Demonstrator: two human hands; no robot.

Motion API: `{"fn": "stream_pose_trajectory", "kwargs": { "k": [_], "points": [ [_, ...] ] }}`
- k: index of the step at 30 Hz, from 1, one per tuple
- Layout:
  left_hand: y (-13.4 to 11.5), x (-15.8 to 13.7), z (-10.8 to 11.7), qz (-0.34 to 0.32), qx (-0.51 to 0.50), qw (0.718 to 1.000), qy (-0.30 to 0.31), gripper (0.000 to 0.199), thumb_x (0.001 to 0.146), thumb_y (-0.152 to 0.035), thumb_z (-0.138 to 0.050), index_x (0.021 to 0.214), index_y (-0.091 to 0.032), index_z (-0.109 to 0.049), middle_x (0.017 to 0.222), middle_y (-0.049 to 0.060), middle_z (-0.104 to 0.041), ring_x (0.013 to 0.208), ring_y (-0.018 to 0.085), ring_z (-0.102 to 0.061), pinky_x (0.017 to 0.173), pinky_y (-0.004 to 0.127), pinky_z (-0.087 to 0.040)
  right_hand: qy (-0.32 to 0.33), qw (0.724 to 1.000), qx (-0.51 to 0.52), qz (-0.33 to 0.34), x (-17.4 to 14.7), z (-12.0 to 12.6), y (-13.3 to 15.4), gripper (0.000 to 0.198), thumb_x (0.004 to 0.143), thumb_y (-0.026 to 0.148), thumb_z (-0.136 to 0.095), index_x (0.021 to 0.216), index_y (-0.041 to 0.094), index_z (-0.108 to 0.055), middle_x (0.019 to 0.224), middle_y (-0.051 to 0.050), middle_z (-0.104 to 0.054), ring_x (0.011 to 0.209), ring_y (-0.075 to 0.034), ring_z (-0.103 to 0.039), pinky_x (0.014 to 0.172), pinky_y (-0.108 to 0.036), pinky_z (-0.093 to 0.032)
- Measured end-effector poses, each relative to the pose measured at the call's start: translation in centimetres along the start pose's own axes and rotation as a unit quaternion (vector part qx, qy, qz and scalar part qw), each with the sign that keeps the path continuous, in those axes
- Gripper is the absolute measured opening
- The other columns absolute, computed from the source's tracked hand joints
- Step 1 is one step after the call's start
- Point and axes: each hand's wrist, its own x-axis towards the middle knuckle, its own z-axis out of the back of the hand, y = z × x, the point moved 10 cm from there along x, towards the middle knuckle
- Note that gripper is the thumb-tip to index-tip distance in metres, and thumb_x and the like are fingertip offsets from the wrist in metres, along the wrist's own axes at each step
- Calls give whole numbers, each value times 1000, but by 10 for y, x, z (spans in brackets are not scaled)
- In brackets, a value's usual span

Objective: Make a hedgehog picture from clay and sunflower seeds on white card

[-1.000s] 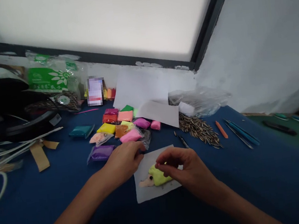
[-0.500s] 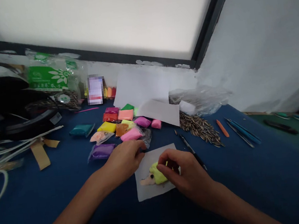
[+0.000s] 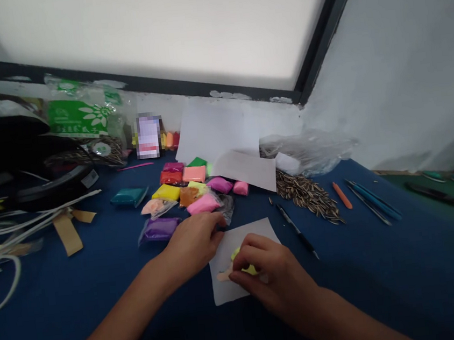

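Note:
On a small white paper [image 3: 222, 294] lies a flat clay figure, with a yellow-green clay body [image 3: 249, 269] and a pale pink pointed snout [image 3: 223, 275]. My right hand [image 3: 272, 268] is over the figure, thumb and forefinger pinched near the snout end. Whatever those fingertips hold, if anything, is too small or hidden; the hand also covers much of the body. At the upper left of the paper my left hand [image 3: 196, 243] hovers or rests, fingers loosely curled, thumb apart from the forefinger and nothing visible between them.
Several clay packets, including purple [image 3: 159, 229], pink [image 3: 203, 204] and teal [image 3: 129, 197], lie beyond my hands. Rightward are a pen [image 3: 297, 231], a sunflower seed pile [image 3: 306, 197], an orange stick [image 3: 342, 195] and blue tweezers [image 3: 376, 200]. White cables [image 3: 13, 263] lie left.
My right hand has shifted left and slightly down over the figure, from the body to its snout, now covering the dark eye. My left hand stays nearly in place.

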Motion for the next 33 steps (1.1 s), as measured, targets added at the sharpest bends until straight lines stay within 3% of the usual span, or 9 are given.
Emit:
{"fn": "stream_pose_trajectory", "kwargs": {
  "k": [8,21,29,33],
  "points": [
    [0,1,-1,-13,-6,1000,2,23,80,-14,-52,96,-21,-66,91,5,-72,79,20,-64,60,26,-39,-9,998,-26,54,1,-11,7,17,91,11,-50,92,18,-65,86,-5,-62,79,-17,-57,69,-27,-45],
    [1,-1,-1,-13,-3,1000,-9,22,79,-13,-51,94,-22,-65,91,4,-71,80,21,-64,62,28,-39,-67,975,-168,127,2,-16,21,15,86,11,-59,74,17,-67,81,-5,-57,75,-16,-49,66,-27,-39],
    [0,0,-1,-11,-7,1000,-3,22,80,-14,-51,95,-21,-65,94,5,-71,81,21,-64,63,28,-40,-58,967,-203,145,1,-22,22,16,87,10,-57,75,17,-66,80,-4,-56,72,-16,-47,64,-27,-36],
    [0,0,0,-5,-3,1000,1,22,80,-14,-51,94,-21,-66,92,4,-71,79,21,-64,61,27,-39,-35,968,-203,146,1,-22,27,19,90,11,-50,85,16,-67,84,-6,-58,74,-17,-48,65,-30,-37]
  ]
}}
